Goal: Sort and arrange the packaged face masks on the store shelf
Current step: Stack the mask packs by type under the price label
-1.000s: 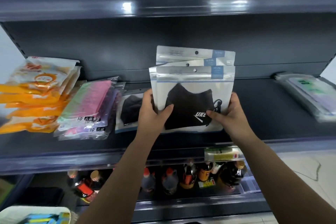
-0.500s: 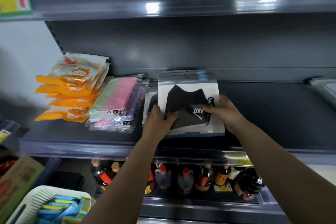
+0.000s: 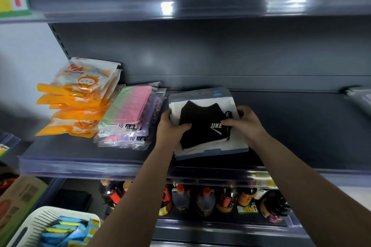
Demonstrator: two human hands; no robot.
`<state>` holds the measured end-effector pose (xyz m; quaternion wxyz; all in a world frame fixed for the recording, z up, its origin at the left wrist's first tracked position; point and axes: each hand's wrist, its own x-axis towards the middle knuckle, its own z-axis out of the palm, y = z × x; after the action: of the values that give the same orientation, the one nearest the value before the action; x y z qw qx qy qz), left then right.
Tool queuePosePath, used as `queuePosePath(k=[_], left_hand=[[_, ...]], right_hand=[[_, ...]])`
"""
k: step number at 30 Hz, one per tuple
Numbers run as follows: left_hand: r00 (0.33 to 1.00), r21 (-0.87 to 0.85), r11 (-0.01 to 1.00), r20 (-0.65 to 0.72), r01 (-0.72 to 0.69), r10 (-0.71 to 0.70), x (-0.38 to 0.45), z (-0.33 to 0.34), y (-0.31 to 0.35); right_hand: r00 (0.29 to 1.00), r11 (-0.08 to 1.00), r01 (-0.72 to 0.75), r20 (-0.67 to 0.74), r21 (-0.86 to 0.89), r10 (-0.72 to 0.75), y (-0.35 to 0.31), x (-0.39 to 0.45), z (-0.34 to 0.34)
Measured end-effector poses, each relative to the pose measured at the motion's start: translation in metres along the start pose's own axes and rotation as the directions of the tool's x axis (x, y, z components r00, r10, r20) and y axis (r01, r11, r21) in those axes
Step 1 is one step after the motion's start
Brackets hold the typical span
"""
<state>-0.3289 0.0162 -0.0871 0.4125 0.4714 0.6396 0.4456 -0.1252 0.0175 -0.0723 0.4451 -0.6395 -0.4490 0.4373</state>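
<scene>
A second ago the black-mask packs (image 3: 206, 124) stood upright in both hands; now they lie flat near the shelf (image 3: 301, 126) front edge, just right of the pastel packs (image 3: 128, 114). The left hand (image 3: 170, 128) and right hand (image 3: 246, 124) still grip the stack's sides. It looks placed; squaring and release remain.
</scene>
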Motion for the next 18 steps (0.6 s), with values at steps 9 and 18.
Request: queuePosePath(k=[9, 18], left_hand=[[0.926, -0.099, 0.92, -0.058, -0.378, 0.374, -0.008, 0.016, 0.038], [0.92, -0.027, 0.922, 0.063, -0.386, 0.387, -0.029, 0.046, 0.029]], right_hand=[[0.874, 0.856, 0.486, -0.123, 0.177, -0.471, -0.016, -0.024, -0.029], [0.914, 0.93, 0.364, -0.174, -0.048, -0.366, 0.01, -0.036, -0.046]])
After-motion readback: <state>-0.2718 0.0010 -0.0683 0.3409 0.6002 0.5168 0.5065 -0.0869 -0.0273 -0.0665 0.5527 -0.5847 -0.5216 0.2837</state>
